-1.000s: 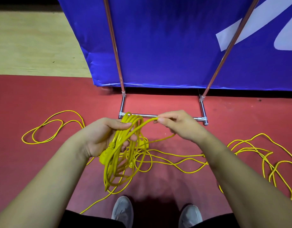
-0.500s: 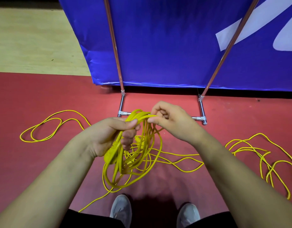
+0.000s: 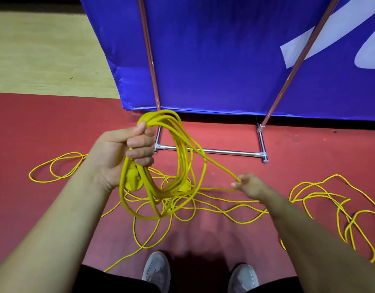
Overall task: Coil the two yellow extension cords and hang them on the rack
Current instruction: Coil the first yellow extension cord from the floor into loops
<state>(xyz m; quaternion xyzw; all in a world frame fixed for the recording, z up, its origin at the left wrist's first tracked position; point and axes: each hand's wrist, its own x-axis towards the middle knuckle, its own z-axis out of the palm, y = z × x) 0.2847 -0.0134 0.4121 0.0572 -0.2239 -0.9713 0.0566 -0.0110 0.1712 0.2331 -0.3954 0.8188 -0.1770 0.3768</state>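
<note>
Our left hand (image 3: pixel 127 153) grips the coil (image 3: pixel 167 166) while our right hand (image 3: pixel 249 186) apparently pinches the loose cord (image 3: pixel 219 166), gathering another loop.

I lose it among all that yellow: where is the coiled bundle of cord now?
Left of centre in the head view: the left hand grips the coil, which hangs in front of the rack.

I see a blue banner (image 3: pixel 214 60) at 12 o'clock, with a white shape (image 3: pixel 298 49) at 2 o'clock. The pale wooden floor (image 3: pixel 45 53) is at 10 o'clock and the red floor (image 3: pixel 55 123) is under it. At 6 o'clock stand the left grey shoe (image 3: pixel 157 269) and the right grey shoe (image 3: pixel 242 278).
</note>
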